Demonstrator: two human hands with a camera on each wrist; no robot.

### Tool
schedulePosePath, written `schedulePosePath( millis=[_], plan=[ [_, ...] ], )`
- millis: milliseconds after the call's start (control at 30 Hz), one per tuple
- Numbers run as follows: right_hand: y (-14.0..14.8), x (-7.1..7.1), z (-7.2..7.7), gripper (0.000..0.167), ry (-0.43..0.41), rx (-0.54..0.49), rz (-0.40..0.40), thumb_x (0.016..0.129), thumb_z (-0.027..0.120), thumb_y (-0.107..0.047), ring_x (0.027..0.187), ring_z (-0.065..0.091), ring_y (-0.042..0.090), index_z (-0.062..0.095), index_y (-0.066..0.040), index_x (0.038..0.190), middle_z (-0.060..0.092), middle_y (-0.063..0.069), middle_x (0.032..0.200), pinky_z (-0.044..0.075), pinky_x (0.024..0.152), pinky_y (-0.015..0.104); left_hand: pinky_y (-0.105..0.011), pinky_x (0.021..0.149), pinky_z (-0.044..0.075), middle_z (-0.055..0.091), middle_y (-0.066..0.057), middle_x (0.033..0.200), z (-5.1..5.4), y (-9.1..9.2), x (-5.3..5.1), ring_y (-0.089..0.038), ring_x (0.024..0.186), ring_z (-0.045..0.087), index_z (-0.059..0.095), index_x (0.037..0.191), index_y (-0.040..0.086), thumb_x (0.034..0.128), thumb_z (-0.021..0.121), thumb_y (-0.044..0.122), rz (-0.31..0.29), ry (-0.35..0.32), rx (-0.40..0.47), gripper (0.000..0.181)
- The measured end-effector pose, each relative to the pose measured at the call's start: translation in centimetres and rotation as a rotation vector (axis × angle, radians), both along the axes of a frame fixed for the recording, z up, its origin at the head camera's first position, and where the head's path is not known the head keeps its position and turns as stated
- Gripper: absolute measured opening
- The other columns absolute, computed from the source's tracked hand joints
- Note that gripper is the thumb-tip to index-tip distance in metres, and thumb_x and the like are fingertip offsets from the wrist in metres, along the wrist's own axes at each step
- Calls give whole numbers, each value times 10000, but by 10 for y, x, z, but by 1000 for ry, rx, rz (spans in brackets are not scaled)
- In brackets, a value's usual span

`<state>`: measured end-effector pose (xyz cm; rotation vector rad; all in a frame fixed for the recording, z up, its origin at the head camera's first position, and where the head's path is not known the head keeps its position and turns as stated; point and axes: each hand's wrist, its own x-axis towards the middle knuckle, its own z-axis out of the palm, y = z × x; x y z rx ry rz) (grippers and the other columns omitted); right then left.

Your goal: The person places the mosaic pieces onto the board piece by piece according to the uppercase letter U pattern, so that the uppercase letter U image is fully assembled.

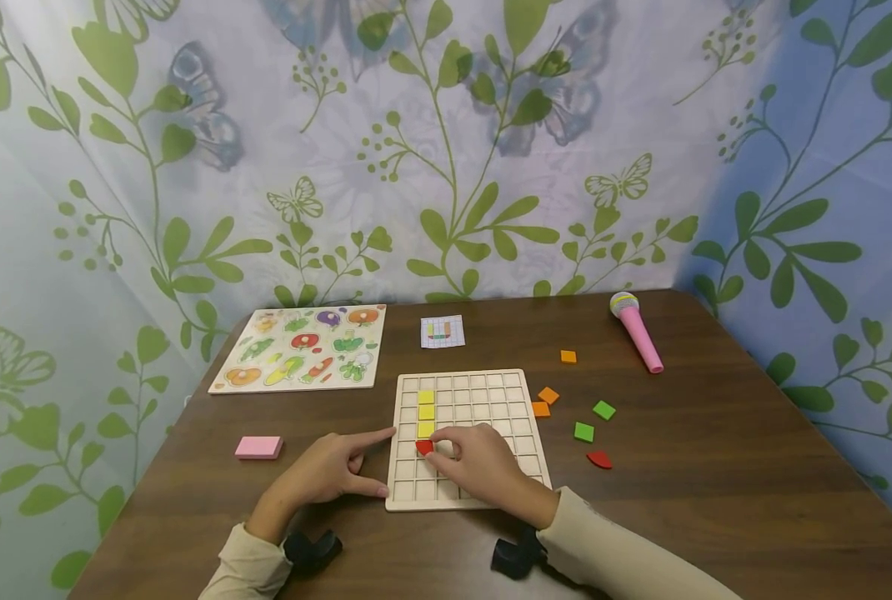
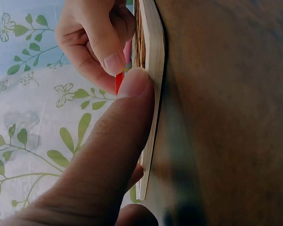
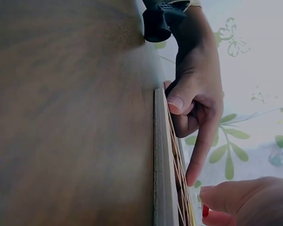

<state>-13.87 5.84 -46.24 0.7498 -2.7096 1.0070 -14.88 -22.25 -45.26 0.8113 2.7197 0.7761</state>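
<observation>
A square wooden grid board (image 1: 480, 397) lies on the dark brown table. Down its second column from the left run three yellow square tiles (image 1: 426, 412). My right hand (image 1: 487, 468) pinches a red curved-edged tile (image 1: 423, 447) between thumb and forefinger, just below the lowest yellow one. In the left wrist view the red tile shows edge-on between those fingertips. At the board's left side, my left hand (image 1: 333, 468) touches the frame with its extended forefinger and thumb, its other fingers folded in.
Right of the board lie orange tiles (image 1: 568, 357), green tiles (image 1: 583, 432) and another red tile (image 1: 599, 459). Farther back are a pink toy microphone (image 1: 638, 333), a small pattern card (image 1: 442, 332) and a vegetable puzzle board (image 1: 299, 348). A pink block (image 1: 258, 448) sits at left.
</observation>
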Motion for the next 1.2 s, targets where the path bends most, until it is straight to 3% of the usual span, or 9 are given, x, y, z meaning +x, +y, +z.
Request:
schedulePosePath(
  millis=[467, 1200],
  plan=[
    [-6, -1, -9, 219, 34, 40, -54, 891, 788, -353, 496, 312, 8, 816, -177, 1019, 398, -213, 475, 277, 460, 239, -228, 507, 268, 348, 135, 577, 0, 0, 1, -22, 507, 269, 527, 1516, 286, 773, 814, 606, 1, -13, 3, 858],
    [-6, 0, -9, 238, 73, 73, -55, 894, 787, -326, 480, 267, 3, 814, -158, 1060, 377, -200, 478, 229, 437, 236, -224, 514, 270, 347, 138, 587, 2, 0, 1, -21, 521, 275, 526, 1519, 263, 781, 813, 595, -3, -19, 12, 859]
  ],
)
